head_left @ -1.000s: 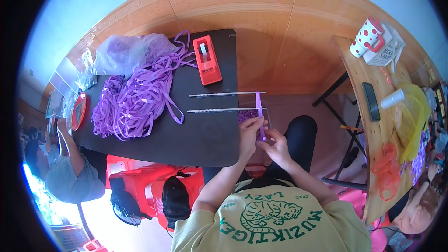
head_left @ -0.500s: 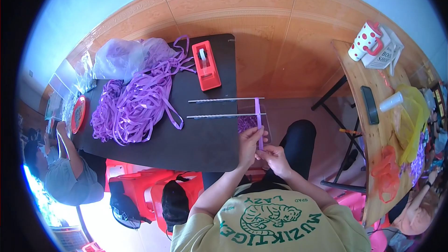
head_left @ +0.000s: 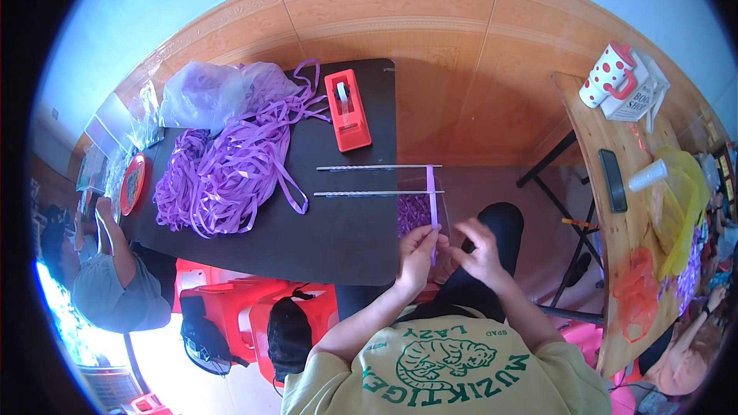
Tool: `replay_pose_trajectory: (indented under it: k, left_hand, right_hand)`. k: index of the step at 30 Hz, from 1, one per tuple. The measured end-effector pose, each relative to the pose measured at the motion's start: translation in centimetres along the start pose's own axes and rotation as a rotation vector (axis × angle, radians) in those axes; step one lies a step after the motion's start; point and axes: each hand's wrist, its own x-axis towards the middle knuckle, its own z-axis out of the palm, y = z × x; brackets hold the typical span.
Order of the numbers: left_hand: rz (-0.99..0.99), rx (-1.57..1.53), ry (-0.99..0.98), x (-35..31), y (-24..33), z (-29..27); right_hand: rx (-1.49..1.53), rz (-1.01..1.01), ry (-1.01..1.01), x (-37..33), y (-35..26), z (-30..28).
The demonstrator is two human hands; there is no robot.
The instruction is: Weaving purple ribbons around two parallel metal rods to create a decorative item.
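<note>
A narrow purple ribbon (head_left: 432, 198) lies across the two thin twisted metal rods (head_left: 361, 194) and hangs down toward me. The rods stick out past the right edge of the dark table. Just below them, my left hand (head_left: 416, 260) pinches the ribbon between thumb and fingers. My right hand (head_left: 481, 255) is to the right of it, apart from the ribbon, with thumb and fingers spread and slightly bent; nothing shows in it. Beneath the rods, a container of purple ribbon pieces (head_left: 411, 214) is partly hidden by the table and my left hand.
On the dark table (head_left: 330, 238) lie a heap of purple ribbon (head_left: 231, 177), a plastic bag (head_left: 204, 96) and a red tape dispenser (head_left: 348, 111). A wooden table (head_left: 588, 123) at right carries a dotted cup (head_left: 607, 77), a phone (head_left: 612, 180) and bags. Other people sit at both sides.
My right hand has come off the ribbon's lower end, moving up and right, and its fingers have opened. The left hand keeps its pinch, slightly lower. The view has shifted a little.
</note>
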Motion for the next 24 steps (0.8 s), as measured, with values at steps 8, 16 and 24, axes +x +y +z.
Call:
replay_pose_trajectory:
  k: [8, 16, 24]
  left_hand:
    - [0.083, -0.114, 0.065, -0.9, 0.5, 0.8]
    - [0.016, -0.056, 0.007, -1.4, 0.6, 0.6]
    - [0.009, -0.037, -0.042, -3.1, 0.5, 0.1]
  right_hand:
    - [-0.346, -0.464, -0.18, 4.0, -1.9, -1.1]
    - [-0.568, -0.614, 0.087, 5.1, 0.1, -0.6]
    - [-0.623, -0.793, 0.069, 6.2, 0.3, 0.4]
